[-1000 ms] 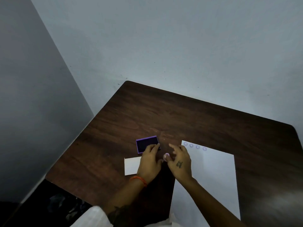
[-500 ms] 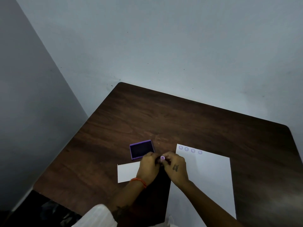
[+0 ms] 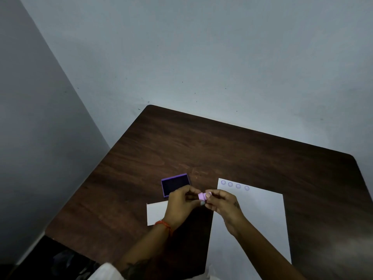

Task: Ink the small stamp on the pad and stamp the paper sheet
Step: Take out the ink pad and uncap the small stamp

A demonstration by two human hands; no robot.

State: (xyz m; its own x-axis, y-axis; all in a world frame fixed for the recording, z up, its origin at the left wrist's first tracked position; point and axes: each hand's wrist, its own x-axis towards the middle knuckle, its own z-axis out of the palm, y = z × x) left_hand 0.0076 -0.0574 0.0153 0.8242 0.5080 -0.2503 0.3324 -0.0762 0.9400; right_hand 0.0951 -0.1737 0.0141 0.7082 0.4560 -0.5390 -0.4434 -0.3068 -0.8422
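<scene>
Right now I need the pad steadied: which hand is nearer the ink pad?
Left. The left hand overlaps the ink pad's near corner in view; the right hand sits farther right, over the paper sheet's edge.

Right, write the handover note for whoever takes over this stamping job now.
Left hand and right hand: both pinch the small purple stamp, held above the table.
Ink pad: open, just beyond the left hand.
Paper sheet: under the right forearm, four round prints along its far edge.
Small white card: near the left wrist.
Left: ink the stamp, then print next in the row.
</scene>
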